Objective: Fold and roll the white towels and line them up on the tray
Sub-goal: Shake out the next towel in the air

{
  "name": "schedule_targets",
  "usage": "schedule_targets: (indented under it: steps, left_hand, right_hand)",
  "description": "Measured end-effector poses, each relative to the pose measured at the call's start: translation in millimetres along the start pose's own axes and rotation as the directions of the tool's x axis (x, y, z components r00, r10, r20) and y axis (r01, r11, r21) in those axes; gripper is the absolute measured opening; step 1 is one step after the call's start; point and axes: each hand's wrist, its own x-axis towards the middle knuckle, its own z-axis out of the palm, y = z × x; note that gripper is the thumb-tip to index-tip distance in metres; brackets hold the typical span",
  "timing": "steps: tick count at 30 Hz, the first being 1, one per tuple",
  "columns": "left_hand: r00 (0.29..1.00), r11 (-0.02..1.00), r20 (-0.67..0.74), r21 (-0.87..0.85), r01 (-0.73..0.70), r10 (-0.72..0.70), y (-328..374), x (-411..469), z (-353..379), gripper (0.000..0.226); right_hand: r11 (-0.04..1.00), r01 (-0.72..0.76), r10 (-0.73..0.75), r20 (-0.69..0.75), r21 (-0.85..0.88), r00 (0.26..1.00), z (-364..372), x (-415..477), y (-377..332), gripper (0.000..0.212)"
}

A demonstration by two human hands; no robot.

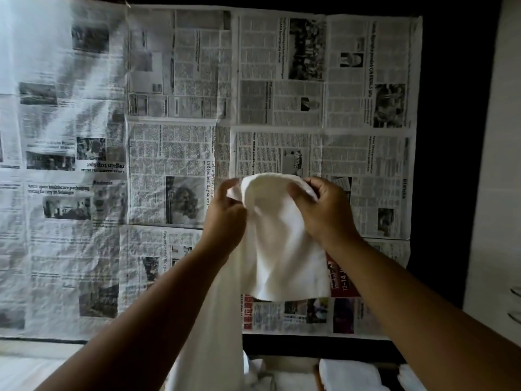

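In the head view, the left hand (225, 213) and the right hand (324, 213) each pinch the top edge of a soft white cloth towel (282, 249). They hold it up in the air in front of sheets of black-and-white newspaper (174, 108) that cover the surface behind, and a longer part of the cloth hangs below the left forearm. Low in the frame lie other folded white towels (348, 372), though I cannot tell whether they rest on the tray. This looks like the start of the fold, and the next move probably calls for bringing the edges squarely together with both pinches firm, before any rolling.
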Motion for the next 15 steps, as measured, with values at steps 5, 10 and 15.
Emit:
schedule_targets:
  steps: [5, 10, 15]
  left_hand:
    - [0.928, 0.848, 0.17, 0.377, -0.373, 0.333, 10.1, -3.5, -10.0, 0.021]
    - [0.956, 0.942, -0.198, 0.302, -0.149, 0.215, 21.5, 26.6, -35.8, 0.031]
    - [0.928, 0.887, -0.259, 0.442, -0.132, 0.267, 26.6, 49.9, -64.0, 0.02]
  right_hand:
    - [1.0, 0.014, -0.014, 0.042, 0.004, 0.999, -9.4, 18.2, -11.5, 0.015]
    - [0.995, -0.027, 0.051, 0.269, -0.093, 0.962, -35.2, 27.3, -3.2, 0.013]
    - [0.928, 0.061, 0.122, 0.454, -0.367, 0.882, -75.3, 36.9, 18.7, 0.051]
